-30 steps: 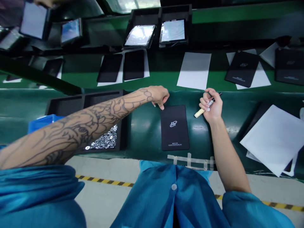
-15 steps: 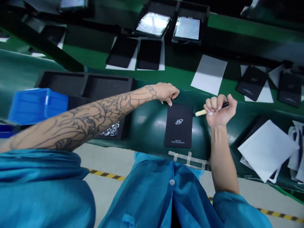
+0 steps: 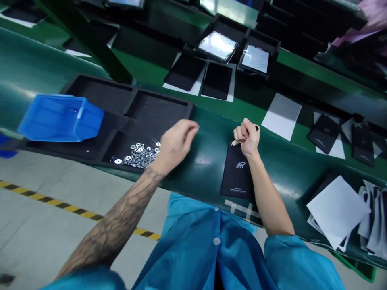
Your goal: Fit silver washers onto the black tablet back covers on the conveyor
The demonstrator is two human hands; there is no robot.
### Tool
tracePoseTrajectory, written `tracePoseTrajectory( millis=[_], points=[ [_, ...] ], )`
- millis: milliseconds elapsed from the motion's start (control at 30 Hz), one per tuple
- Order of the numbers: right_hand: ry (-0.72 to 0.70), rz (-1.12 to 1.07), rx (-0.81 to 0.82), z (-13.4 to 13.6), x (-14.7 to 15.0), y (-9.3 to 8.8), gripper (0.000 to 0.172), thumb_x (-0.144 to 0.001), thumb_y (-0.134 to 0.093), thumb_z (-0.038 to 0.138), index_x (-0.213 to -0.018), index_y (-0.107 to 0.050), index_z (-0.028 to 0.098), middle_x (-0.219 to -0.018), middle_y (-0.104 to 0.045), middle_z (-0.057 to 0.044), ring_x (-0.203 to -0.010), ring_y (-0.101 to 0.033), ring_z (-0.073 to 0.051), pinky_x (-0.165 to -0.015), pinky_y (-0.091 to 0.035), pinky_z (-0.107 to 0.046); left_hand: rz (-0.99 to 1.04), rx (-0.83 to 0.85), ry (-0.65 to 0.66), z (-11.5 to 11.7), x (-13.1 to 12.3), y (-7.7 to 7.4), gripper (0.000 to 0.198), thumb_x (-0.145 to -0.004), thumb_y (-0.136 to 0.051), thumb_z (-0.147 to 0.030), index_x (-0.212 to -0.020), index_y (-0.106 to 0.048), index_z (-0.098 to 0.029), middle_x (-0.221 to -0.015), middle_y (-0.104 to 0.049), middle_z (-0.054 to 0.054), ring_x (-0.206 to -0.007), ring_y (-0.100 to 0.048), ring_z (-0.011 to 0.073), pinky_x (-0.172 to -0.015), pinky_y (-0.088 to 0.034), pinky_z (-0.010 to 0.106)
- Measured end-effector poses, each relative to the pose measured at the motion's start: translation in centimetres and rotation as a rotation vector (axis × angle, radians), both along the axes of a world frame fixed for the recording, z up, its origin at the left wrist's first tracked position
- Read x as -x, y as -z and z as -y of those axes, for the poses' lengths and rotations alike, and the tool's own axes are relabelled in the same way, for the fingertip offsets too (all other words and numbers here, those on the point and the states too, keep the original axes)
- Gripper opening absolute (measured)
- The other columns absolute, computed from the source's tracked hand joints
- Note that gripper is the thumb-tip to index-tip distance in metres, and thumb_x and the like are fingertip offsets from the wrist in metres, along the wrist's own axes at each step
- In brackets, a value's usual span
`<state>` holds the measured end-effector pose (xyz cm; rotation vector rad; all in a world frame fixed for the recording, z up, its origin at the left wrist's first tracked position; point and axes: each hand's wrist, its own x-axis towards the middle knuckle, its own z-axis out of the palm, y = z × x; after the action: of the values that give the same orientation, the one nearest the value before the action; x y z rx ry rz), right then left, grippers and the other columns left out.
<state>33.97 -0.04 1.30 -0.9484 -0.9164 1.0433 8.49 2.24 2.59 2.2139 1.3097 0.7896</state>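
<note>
A black back cover with a white logo (image 3: pixel 238 173) lies flat on the green bench in front of me. My right hand (image 3: pixel 248 137) is closed round a pale-handled, pen-like tool (image 3: pixel 235 142), its tip at the cover's top edge. My left hand (image 3: pixel 176 143) hovers to the left of the cover, beside the black tray (image 3: pixel 99 95), fingers loosely curled with nothing visible in them. It is close to a heap of small silver washers (image 3: pixel 137 154) in the tray's near compartment.
A blue plastic bin (image 3: pixel 60 117) sits on the tray's left part. Beyond lie several black covers on white sheets (image 3: pixel 282 116) and two lit tablets in trays (image 3: pixel 218 45). A stack of white sheets (image 3: pixel 337 209) lies at the right. Floor with a yellow-black stripe runs below.
My left hand left the cover's top corner and moved left toward the washers. The right hand brought the tool onto the cover's top edge. The view swung left and tilted.
</note>
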Motion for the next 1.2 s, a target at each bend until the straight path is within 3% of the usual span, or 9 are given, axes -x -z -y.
tracePoseTrajectory(
  millis=[133,233,367,700,933,1200],
  points=[
    [-0.032,0.021,0.052,-0.2,0.6,-0.3,0.073,-0.095,-0.071,0.065,-0.052,-0.026,0.026,-0.045,-0.018,0.007,-0.041,-0.020,-0.009,-0.040,-0.020,-0.027,-0.161,-0.028,-0.199,3.0,8.0,1.0,0.023,-0.108,-0.052,-0.039,-0.117,-0.069,-0.026,-0.115,-0.073,0.010,-0.105,-0.069,0.0303,-0.101,-0.055,0.047],
    [-0.053,0.064,0.064,-0.4,1.5,-0.3,0.074,-0.096,-0.073,0.066,-0.052,-0.029,0.026,-0.046,-0.020,0.007,-0.041,-0.022,-0.009,-0.040,-0.020,-0.028,-0.215,-0.068,-0.270,3.9,10.6,1.9,0.022,-0.108,-0.052,-0.036,-0.118,-0.070,-0.028,-0.121,-0.072,0.012,-0.115,-0.067,0.0341,-0.106,-0.053,0.052],
    [-0.020,0.124,0.060,-0.3,2.2,-0.1,0.076,-0.097,-0.072,0.069,-0.053,-0.028,0.026,-0.047,-0.021,0.006,-0.043,-0.024,-0.010,-0.041,-0.024,-0.030,-0.220,-0.075,-0.309,3.7,10.5,2.2,0.023,-0.106,-0.053,-0.033,-0.121,-0.070,-0.027,-0.125,-0.073,0.013,-0.120,-0.066,0.0356,-0.109,-0.052,0.055],
    [-0.010,0.184,0.095,-0.4,1.9,0.1,0.075,-0.102,-0.068,0.064,-0.055,-0.025,0.024,-0.050,-0.019,0.005,-0.044,-0.024,-0.010,-0.043,-0.026,-0.030,-0.395,0.034,-0.179,0.9,8.8,2.4,0.030,-0.109,-0.052,-0.044,-0.127,-0.071,-0.028,-0.128,-0.074,0.013,-0.119,-0.065,0.0376,-0.099,-0.050,0.052],
    [0.175,0.252,0.093,0.2,2.9,0.9,0.074,-0.102,-0.068,0.063,-0.057,-0.025,0.023,-0.052,-0.020,0.004,-0.046,-0.024,-0.011,-0.044,-0.028,-0.030,-0.435,0.153,-0.077,-0.9,9.1,1.3,0.024,-0.108,-0.055,-0.040,-0.120,-0.070,-0.026,-0.121,-0.077,0.010,-0.115,-0.070,0.0336,-0.097,-0.048,0.047],
    [0.170,0.248,0.108,0.7,3.1,0.9,0.073,-0.100,-0.070,0.063,-0.054,-0.030,0.023,-0.051,-0.022,0.003,-0.046,-0.025,-0.011,-0.045,-0.024,-0.031,-0.403,0.234,-0.002,-2.2,8.8,1.4,0.020,-0.104,-0.057,-0.043,-0.109,-0.071,-0.029,-0.112,-0.080,0.007,-0.105,-0.072,0.0350,-0.091,-0.052,0.050]
  ],
)
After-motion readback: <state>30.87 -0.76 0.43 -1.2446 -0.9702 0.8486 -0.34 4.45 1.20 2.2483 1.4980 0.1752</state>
